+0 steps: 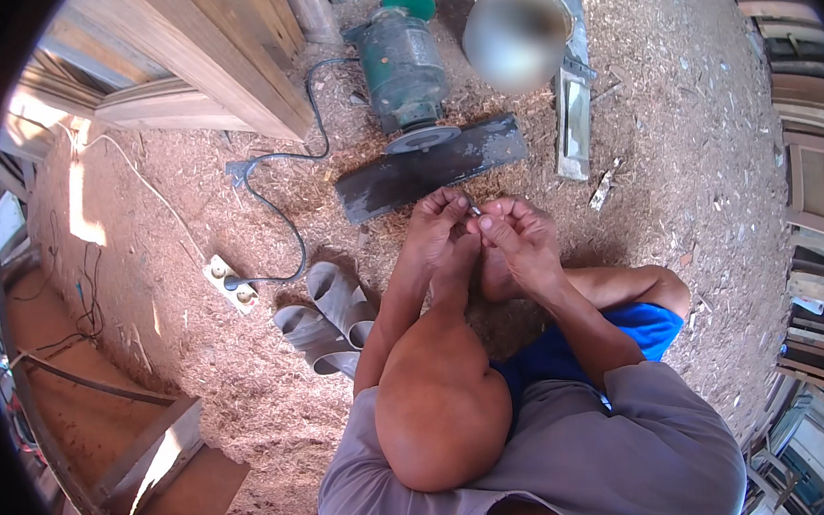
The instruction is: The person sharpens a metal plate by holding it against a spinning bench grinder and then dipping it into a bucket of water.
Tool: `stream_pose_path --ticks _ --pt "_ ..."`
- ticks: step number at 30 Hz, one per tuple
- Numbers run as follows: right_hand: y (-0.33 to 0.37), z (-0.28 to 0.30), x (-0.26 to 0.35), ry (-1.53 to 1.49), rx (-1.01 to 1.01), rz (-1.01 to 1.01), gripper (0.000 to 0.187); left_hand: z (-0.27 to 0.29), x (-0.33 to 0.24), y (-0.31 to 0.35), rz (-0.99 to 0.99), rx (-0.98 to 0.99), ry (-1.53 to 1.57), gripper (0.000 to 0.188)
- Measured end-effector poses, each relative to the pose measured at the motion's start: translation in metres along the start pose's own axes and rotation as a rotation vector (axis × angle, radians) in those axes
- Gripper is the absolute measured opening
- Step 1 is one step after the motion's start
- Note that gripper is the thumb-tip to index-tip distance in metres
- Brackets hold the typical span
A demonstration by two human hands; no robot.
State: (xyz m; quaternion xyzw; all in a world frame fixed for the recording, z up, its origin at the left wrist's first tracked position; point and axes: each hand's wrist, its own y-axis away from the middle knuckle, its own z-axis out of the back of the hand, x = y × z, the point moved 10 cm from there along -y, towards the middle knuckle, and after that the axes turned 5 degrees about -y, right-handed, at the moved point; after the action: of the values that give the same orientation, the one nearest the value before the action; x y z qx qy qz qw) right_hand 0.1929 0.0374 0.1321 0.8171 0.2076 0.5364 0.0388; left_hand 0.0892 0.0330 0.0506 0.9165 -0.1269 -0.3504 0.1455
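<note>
My left hand point(436, 227) and my right hand point(525, 236) meet in front of my bare feet, fingers pinched together. Between their fingertips is a small, shiny, dark-and-silver piece point(473, 210), too small to name and partly covered by the fingers. Just beyond my hands, a dark, worn board point(429, 171) lies slantwise on the ground. A green electric bench grinder point(404, 69) lies past it, its grey disc point(422, 139) at the board's far edge. A dark cable runs from the grinder.
The cable ends at a pale socket strip point(230, 283) on the shavings-strewn ground. Grey sandals point(329, 312) sit left of my legs. A round bucket point(518, 31) and a long narrow bar point(572, 114) are at the far right. Wooden frames point(823, 186) line the right side; timber point(212, 50) stands far left.
</note>
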Motion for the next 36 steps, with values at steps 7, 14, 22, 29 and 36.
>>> stream_pose_path --ticks 7,14,22,29,36 --pt "-0.003 0.013 -0.008 -0.033 -0.093 0.02 0.012 0.014 0.009 -0.005 0.01 -0.039 0.02 0.006" --pt "-0.052 0.041 -0.018 0.349 -0.122 0.007 0.01 0.053 0.001 -0.006 -0.044 -0.124 -0.001 0.003" --pt "-0.097 0.061 -0.083 0.356 -0.113 -0.11 0.009 0.097 -0.015 -0.02 -0.075 -0.337 -0.414 0.007" --pt "-0.123 0.059 -0.1 0.353 -0.093 -0.129 0.011 0.11 -0.025 -0.034 -0.064 -0.394 -0.577 0.01" --pt "-0.145 0.053 -0.099 0.47 -0.113 -0.127 0.014 0.123 -0.04 -0.053 -0.08 -0.437 -0.729 0.011"
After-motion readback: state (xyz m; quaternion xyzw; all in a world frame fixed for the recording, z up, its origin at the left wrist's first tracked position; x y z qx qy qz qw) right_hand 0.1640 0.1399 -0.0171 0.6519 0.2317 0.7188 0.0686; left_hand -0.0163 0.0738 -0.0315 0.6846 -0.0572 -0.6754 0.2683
